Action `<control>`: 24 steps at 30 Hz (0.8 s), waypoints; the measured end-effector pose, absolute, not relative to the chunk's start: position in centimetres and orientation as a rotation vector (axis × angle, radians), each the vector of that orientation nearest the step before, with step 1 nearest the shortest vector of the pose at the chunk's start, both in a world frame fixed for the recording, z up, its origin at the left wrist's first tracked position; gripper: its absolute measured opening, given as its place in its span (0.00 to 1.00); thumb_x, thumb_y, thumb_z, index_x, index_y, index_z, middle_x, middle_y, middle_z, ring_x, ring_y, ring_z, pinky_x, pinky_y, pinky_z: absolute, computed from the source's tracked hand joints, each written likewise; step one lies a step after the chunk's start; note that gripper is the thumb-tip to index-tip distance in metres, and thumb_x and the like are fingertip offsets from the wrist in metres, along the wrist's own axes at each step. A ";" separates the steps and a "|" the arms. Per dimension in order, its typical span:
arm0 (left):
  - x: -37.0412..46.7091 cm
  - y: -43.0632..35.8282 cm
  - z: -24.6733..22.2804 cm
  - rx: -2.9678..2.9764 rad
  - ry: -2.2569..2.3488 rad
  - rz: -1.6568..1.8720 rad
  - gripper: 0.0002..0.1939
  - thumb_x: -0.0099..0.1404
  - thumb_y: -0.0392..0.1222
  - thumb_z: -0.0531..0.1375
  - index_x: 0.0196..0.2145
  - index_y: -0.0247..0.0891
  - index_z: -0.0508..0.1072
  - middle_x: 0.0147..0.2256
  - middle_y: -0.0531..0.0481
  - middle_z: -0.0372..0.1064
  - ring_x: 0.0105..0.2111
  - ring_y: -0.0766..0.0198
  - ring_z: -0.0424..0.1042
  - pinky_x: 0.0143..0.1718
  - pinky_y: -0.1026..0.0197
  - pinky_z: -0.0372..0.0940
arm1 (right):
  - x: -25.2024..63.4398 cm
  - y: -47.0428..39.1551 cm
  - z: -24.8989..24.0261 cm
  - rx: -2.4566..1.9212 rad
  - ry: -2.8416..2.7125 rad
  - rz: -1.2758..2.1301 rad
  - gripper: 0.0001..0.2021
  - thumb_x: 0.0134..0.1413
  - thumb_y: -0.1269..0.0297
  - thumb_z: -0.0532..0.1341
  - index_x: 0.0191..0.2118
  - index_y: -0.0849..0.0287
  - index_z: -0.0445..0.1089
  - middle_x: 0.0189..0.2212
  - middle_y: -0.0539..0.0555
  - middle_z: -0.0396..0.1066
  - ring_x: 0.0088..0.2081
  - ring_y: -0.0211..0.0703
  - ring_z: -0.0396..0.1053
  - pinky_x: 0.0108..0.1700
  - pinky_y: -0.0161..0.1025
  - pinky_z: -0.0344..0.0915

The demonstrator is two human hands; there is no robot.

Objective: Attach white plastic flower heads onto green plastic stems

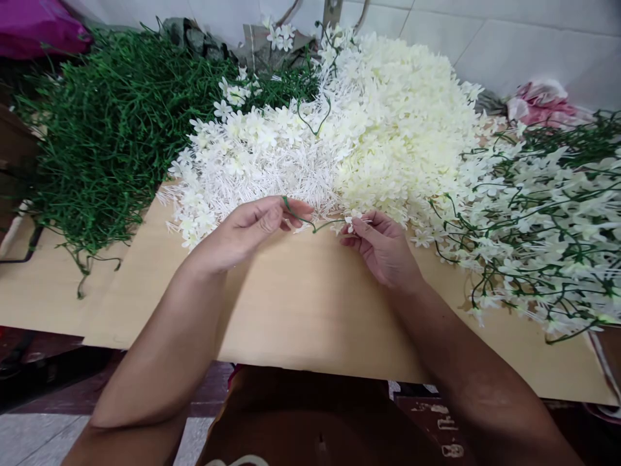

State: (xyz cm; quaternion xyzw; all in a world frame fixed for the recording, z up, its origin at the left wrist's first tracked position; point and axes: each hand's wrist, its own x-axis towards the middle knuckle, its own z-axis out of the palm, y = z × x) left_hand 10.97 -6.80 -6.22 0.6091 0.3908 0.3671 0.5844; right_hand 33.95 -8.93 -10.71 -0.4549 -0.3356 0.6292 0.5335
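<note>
Between my hands runs a thin forked green plastic stem [314,228]. One end of it lies against the fingers of my left hand [259,226], which closes lightly on it with thumb and fingers near each other. My right hand [381,246] pinches a small white artificial flower [354,221] at the stem's other end; whether flower and stem are joined is hidden by the fingers. Just beyond my hands lies a heap of white flower stamens [286,178]. To its right rises a pile of cream-white petals [407,123].
A big tangle of green stems [121,123] covers the left. Flowers on stems [543,220] are heaped at the right, some over the edge of the tan board [310,310]. A tiled wall [533,45] stands behind, with a pink and white plastic bag [548,103] beside it.
</note>
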 end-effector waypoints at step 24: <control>11.3 -6.2 -8.2 1.741 0.823 0.192 0.06 0.59 0.37 0.59 0.31 0.37 0.76 0.28 0.51 0.74 0.30 0.66 0.74 0.33 0.63 0.68 | 32.3 -7.4 -5.8 -1.276 -2.303 0.996 0.06 0.56 0.70 0.59 0.36 0.61 0.74 0.34 0.56 0.73 0.35 0.41 0.69 0.39 0.39 0.64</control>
